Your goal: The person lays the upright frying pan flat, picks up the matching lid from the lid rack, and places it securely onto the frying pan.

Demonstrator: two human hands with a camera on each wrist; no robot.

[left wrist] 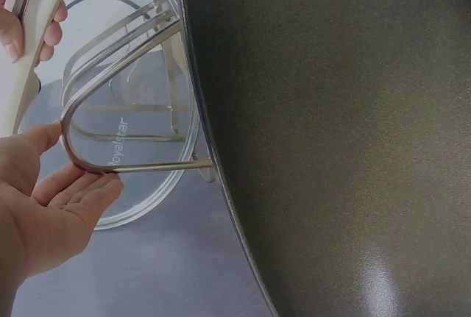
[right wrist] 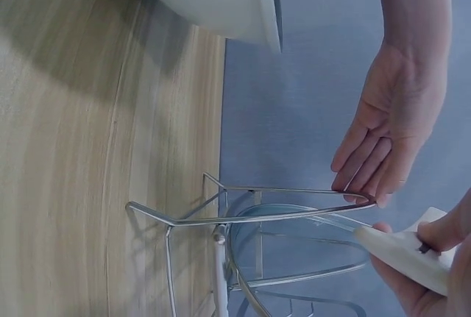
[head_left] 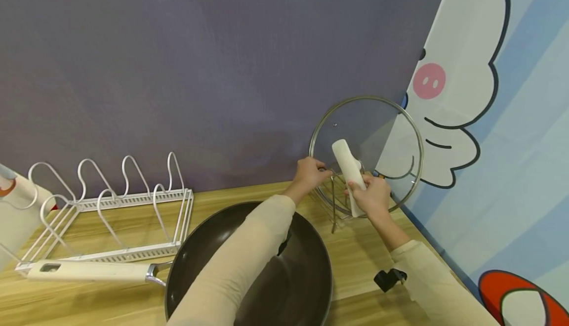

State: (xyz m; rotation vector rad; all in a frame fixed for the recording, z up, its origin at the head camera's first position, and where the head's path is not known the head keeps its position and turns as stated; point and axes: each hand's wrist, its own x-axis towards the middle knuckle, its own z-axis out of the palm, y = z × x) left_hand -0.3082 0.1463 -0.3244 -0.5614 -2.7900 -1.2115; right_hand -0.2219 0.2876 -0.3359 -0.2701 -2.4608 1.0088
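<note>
A round glass lid (head_left: 378,133) with a long white handle (head_left: 347,160) stands on edge in a metal wire stand (head_left: 333,207) at the back right of the wooden table (head_left: 360,252). My right hand (head_left: 362,187) grips the white handle (right wrist: 401,249) near its lower end. My left hand (head_left: 317,170) reaches over the pan, its straight fingers (left wrist: 88,192) touching the stand's wire loop (left wrist: 110,166). The right wrist view shows those fingers (right wrist: 364,166) resting on the loop (right wrist: 294,210). The glass lid (left wrist: 140,118) sits behind the loop.
A large dark pan (head_left: 284,276) with a white handle (head_left: 89,270) lies under my left forearm. A white wire rack (head_left: 111,207) stands at the left. A small black clip (head_left: 390,279) lies by my right sleeve. Walls close the back and right.
</note>
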